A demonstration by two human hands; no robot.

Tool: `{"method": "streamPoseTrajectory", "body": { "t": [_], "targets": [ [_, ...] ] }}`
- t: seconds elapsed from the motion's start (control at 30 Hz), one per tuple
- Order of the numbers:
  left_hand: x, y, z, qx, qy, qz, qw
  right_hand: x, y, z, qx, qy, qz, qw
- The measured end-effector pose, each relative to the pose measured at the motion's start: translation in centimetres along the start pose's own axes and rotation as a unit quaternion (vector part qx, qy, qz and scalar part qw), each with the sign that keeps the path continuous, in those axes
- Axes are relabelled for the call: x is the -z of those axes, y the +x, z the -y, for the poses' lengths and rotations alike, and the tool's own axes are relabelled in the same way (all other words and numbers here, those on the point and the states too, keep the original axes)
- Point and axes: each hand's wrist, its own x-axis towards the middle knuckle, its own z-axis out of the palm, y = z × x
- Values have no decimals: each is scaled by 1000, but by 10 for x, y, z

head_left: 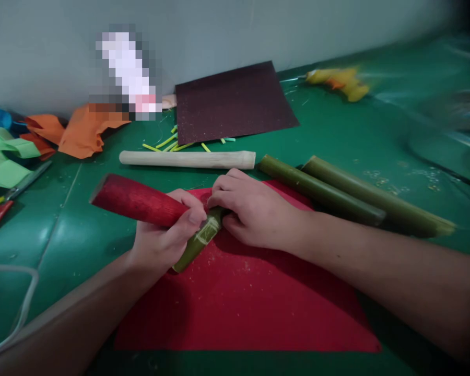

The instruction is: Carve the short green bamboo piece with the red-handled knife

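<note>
My left hand [164,224] is closed around a thick red wooden-looking cylinder [141,201], which sticks out to the upper left and widens towards its end. Its other end is hidden by my fingers. Below the thumb slants a short green bamboo piece [196,245] with pale scraped marks near its middle. My right hand [254,209] is closed over the bamboo's upper end, fingers bent, their tips partly hidden. Both hands are above a red sheet [243,308] sprinkled with small crumbs.
Behind my hands lie a pale stick [188,160] and two green bamboo tubes, one nearer [321,190] and one farther [379,198]. A dark sheet [235,104] rests on yellow strips. At left are scissors [0,216] and coloured paper [82,130]; a yellow glue gun [339,82] lies far right.
</note>
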Motion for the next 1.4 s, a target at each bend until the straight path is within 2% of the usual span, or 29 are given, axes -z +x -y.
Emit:
{"method": "streamPoseTrajectory", "body": {
  "t": [0.37,0.57,0.83,0.97,1.4],
  "targets": [
    [3,-2,1,43,40,6,998,2,-1,1,-10,2,11,1000],
    [3,0,1,29,41,3,999,2,0,1,-6,-1,11,1000],
    [1,1,-3,40,40,3,998,0,-1,-1,8,-5,-3,1000],
    [0,1,-1,21,41,-14,999,1,-1,0,6,-11,-3,1000],
    [2,0,0,-1,14,-9,1000,-1,-1,0,5,-10,-5,1000]
  ]
}}
